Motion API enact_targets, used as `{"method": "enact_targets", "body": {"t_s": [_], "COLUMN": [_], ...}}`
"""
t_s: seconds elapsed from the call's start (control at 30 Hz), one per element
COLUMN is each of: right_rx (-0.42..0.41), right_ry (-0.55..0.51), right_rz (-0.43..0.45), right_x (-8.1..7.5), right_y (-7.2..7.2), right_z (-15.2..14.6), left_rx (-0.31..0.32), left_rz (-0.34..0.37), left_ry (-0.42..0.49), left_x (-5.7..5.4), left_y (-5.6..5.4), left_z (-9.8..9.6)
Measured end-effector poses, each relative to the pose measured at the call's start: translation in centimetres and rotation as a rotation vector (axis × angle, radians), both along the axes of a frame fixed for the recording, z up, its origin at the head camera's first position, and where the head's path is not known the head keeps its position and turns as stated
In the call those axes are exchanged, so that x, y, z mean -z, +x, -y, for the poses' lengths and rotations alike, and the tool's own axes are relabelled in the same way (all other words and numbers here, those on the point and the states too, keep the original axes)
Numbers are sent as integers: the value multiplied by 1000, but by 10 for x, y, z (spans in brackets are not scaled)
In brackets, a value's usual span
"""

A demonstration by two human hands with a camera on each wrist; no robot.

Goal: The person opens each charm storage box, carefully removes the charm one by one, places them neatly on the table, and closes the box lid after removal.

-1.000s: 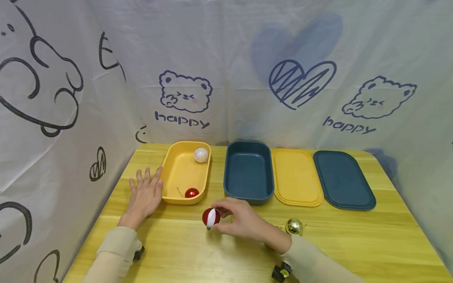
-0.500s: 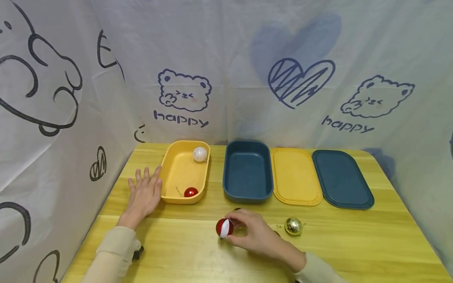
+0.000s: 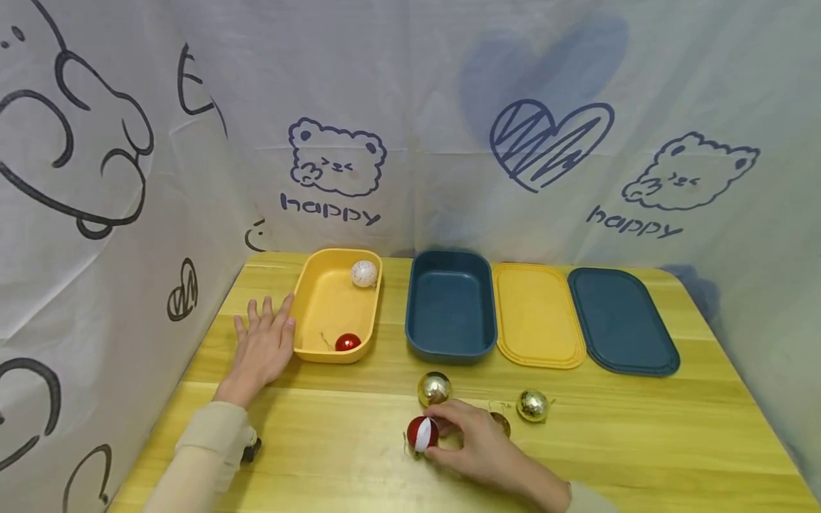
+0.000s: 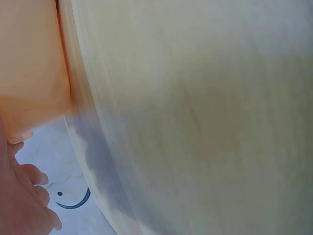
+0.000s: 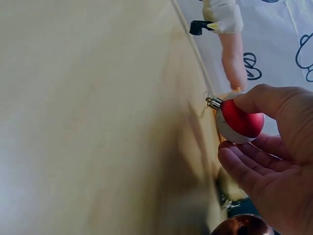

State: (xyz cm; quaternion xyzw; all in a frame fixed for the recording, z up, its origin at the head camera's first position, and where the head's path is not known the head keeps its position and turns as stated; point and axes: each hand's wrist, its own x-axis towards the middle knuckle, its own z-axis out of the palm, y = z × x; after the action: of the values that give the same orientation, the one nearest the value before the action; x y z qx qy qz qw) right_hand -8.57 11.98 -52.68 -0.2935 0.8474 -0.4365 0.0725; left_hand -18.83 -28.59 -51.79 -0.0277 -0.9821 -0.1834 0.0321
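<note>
My right hand (image 3: 477, 445) pinches a red and white Christmas ball (image 3: 422, 434) between thumb and fingers over the front middle of the table. In the right wrist view the ball (image 5: 240, 120) shows its metal cap and a thin hanging loop. A shiny gold ball (image 3: 434, 389) lies just beyond this hand. Partly hidden behind the knuckles is a darker brownish ball (image 3: 501, 424). My left hand (image 3: 261, 349), fingers spread and straight, lies against the left wall of the yellow box (image 3: 330, 313). That box holds a white speckled ball (image 3: 363, 273) and a red ball (image 3: 348, 343).
Right of the yellow box stands a dark blue box (image 3: 451, 306). A yellow lid (image 3: 539, 313) and a dark blue lid (image 3: 622, 320) lie flat beside it. Another gold ball (image 3: 532, 406) sits in front of the yellow lid. A printed cloth (image 3: 436, 178) hangs behind the table.
My right hand has moved right and nearer the front edge with the red and white ball, uncovering the gold ball near the blue box. My left hand has stayed in place.
</note>
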Motion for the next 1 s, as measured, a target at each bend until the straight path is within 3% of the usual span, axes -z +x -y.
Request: {"method": "enact_targets", "body": {"t_s": [0.47,1.0], "right_rx": [-36,-25], "right_ry": [-47,-37], "right_rz": [-73,-59], "right_x": [16,18], "right_y": [11,10], "right_z": [-5,-5], "left_rx": [14,9], "left_rz": [14,26], "left_ry": [25,41], "left_x": [-1,-1], "left_y": [0,1], "left_z": [1,-1]}}
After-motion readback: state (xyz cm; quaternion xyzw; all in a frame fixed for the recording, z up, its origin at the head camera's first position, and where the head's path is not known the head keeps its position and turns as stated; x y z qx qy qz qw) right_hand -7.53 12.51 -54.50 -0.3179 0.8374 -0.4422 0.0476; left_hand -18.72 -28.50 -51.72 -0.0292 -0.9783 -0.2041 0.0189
